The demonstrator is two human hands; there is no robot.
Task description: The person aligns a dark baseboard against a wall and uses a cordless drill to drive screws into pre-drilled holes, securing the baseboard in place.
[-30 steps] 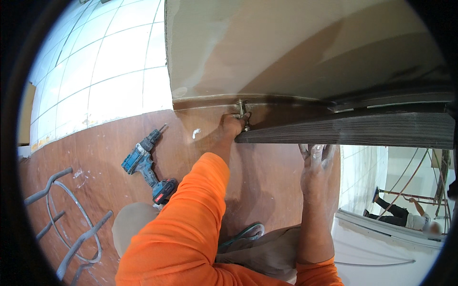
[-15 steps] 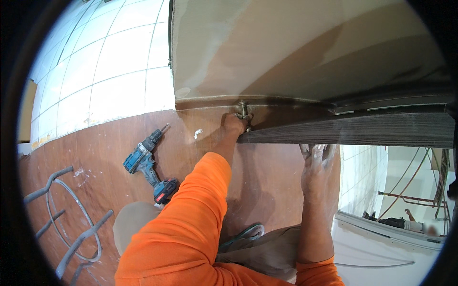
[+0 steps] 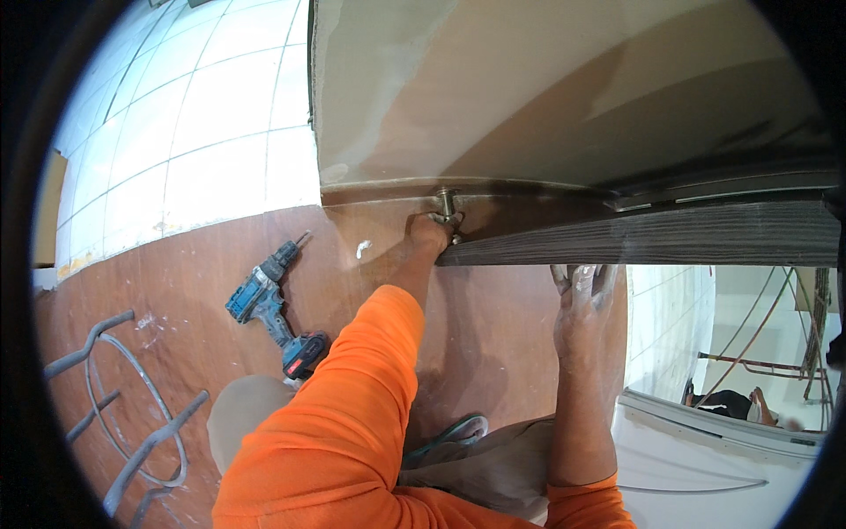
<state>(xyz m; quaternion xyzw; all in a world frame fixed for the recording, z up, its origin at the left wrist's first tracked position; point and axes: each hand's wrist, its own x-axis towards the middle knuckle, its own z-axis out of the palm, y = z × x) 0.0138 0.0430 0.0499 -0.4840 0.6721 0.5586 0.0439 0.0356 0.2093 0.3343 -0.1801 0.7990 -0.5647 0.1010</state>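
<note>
The dark wood-grain door [image 3: 661, 233] stands edge-on, running from the middle to the right. Between its left end and the baseboard, my left hand [image 3: 429, 233] is closed around a short metal door stop [image 3: 447, 201]. The stop's flange sits against the baseboard; my fingers partly cover its other end. Farther right, my right hand [image 3: 583, 289] reaches up to the near side of the door with dusty fingers stretched out and apart. The door edge hides its fingertips. To the left of my orange sleeve, a blue cordless drill [image 3: 264, 301] with a bit lies on the brown floor.
Grey metal bars [image 3: 154, 441] with a looped cable stand at lower left. White tiles [image 3: 211, 115] border the brown floor [image 3: 370, 242]. A wall [image 3: 493, 97] rises beyond the baseboard. At right, another person [image 3: 731, 403] is partly visible beyond a white panel [image 3: 696, 467].
My left hand stays at the door stop with only a slight shift, and my right hand keeps its place at the door. The person in the background has changed posture.
</note>
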